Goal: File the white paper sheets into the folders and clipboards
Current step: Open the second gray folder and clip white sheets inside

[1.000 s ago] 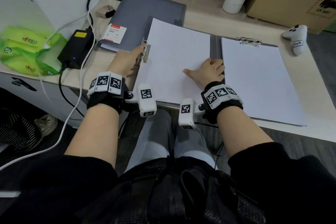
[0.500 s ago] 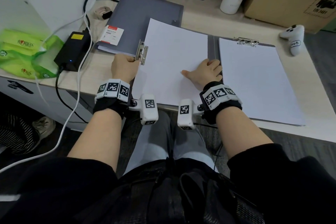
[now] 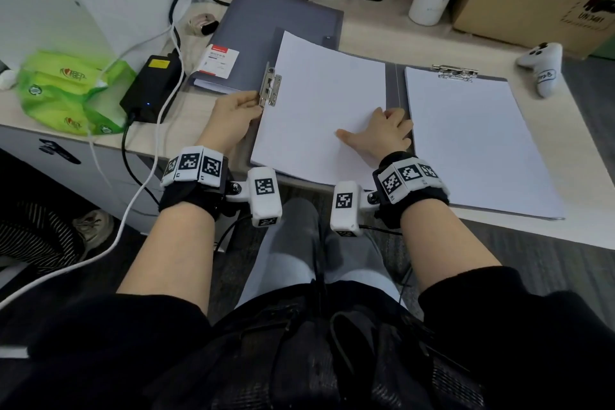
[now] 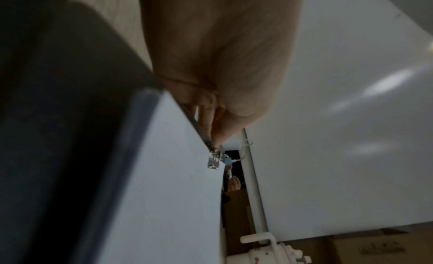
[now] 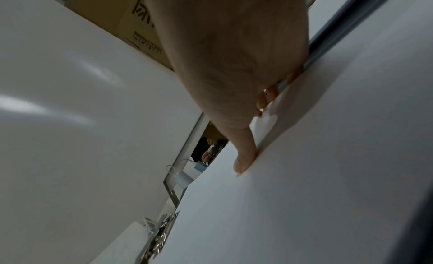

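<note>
Two white sheets are counted. The nearer sheet (image 3: 319, 110) lies in the open grey folder (image 3: 394, 83), pressed flat by the right hand (image 3: 379, 133), whose thumb shows only in the wrist view. Its side clip (image 3: 270, 90) is pinched by the left hand (image 3: 233, 113). Further right, the second sheet (image 3: 472, 140) sits under a clipboard clip (image 3: 456, 71). Beyond lies one closed folder (image 3: 276, 27).

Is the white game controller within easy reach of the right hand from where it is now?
Probably yes: the right hand lies flat on the paper, and only the flat clipboard lies between it and the controller.
</note>
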`<state>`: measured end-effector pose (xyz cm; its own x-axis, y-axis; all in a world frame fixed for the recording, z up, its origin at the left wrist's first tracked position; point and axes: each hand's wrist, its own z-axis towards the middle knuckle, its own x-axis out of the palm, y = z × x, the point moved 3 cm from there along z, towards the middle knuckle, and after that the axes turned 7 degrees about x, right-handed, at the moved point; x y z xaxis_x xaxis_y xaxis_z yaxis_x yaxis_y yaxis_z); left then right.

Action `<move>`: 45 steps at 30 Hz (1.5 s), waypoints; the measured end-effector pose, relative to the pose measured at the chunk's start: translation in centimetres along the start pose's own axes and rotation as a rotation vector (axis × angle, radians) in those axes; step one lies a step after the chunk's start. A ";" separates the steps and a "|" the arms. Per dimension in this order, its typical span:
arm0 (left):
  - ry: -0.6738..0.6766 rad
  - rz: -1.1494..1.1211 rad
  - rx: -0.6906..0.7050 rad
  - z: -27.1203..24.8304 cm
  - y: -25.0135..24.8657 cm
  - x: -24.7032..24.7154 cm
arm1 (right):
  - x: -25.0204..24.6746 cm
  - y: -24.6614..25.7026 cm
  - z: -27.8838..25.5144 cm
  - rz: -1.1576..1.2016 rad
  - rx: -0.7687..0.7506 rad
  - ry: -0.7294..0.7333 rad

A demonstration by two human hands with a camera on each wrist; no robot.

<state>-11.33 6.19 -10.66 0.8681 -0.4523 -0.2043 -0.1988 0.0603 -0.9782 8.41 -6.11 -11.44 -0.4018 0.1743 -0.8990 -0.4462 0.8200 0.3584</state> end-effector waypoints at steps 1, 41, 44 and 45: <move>-0.004 -0.014 0.004 -0.2 -0.5 -0.2 | -0.1 -0.1 -0.4 -0.001 -0.011 0.022; 0.472 0.367 0.247 -8.1 -9.5 21.9 | -14.0 -18.2 -6.5 1.676 -0.039 -0.092; 0.452 0.447 0.255 -8.2 -9.2 22.8 | -13.7 -20.2 -5.7 1.575 0.062 -0.199; 0.446 0.482 0.262 -8.2 -9.0 23.1 | -13.5 -20.9 -5.4 1.530 0.074 -0.216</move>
<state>6.76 -12.11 -6.28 0.4306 -0.6392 -0.6372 -0.3497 0.5327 -0.7707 18.80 -28.55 -5.43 -0.3000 0.9112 0.2823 0.3110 -0.1863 0.9320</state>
